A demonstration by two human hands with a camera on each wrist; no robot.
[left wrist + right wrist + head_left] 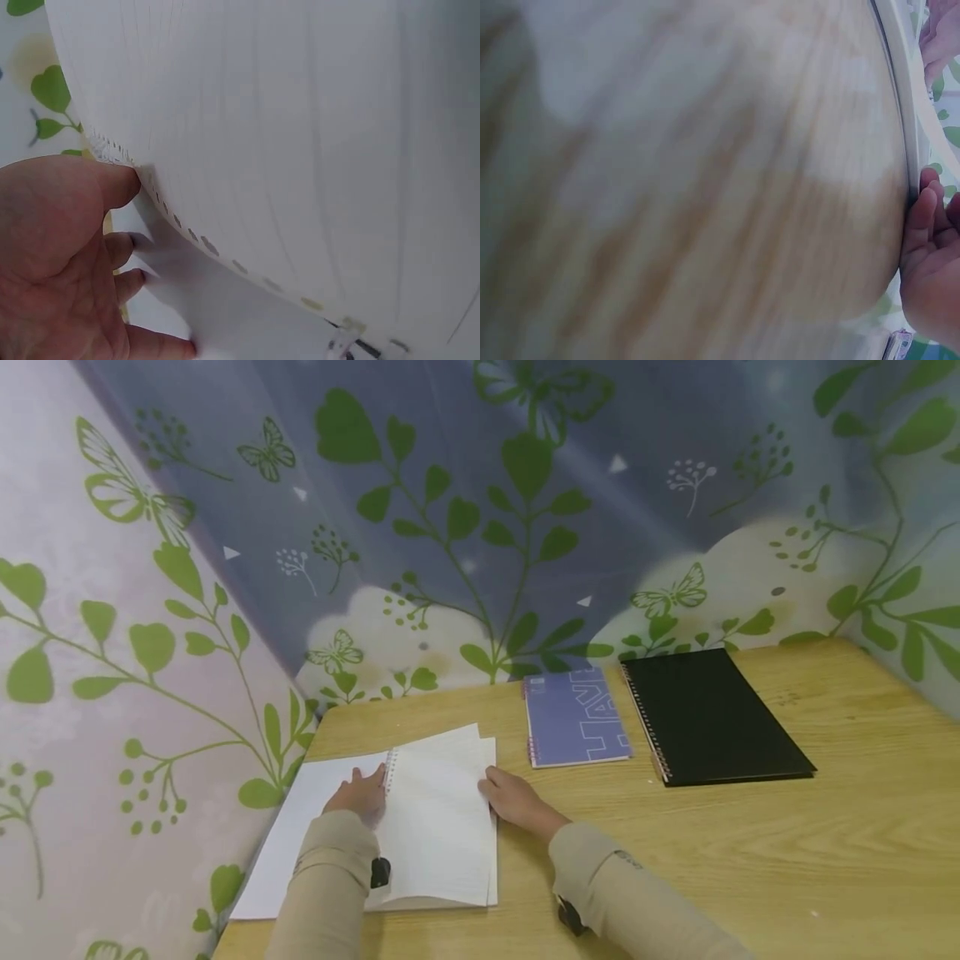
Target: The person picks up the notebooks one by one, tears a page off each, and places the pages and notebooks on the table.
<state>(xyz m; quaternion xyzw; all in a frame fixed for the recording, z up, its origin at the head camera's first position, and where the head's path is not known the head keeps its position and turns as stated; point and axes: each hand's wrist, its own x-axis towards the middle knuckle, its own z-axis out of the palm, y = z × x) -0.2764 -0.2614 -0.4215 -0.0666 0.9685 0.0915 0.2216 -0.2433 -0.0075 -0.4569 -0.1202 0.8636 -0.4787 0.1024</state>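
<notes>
A spiral notebook (pixel 442 835) lies open at the left of the table, lined white pages on its right side and a plain white sheet (pixel 285 835) on its left. My left hand (pixel 362 795) rests beside the coil binding (pixel 390 770). In the left wrist view, that hand's thumb (pixel 120 186) touches the punched page edge and its fingers are spread over the left side. At the notebook's right edge, my right hand (pixel 513 797) pinches the page edge with bent fingers, also visible in the right wrist view (pixel 934 247). The upper page stands slightly off those below.
A purple notebook (pixel 573 718) with large outlined letters lies right of the open one. Farther right is a black spiral-bound book (pixel 712 718). The wooden table (pixel 847 852) meets a patterned cloth (pixel 480 527) behind and at the left.
</notes>
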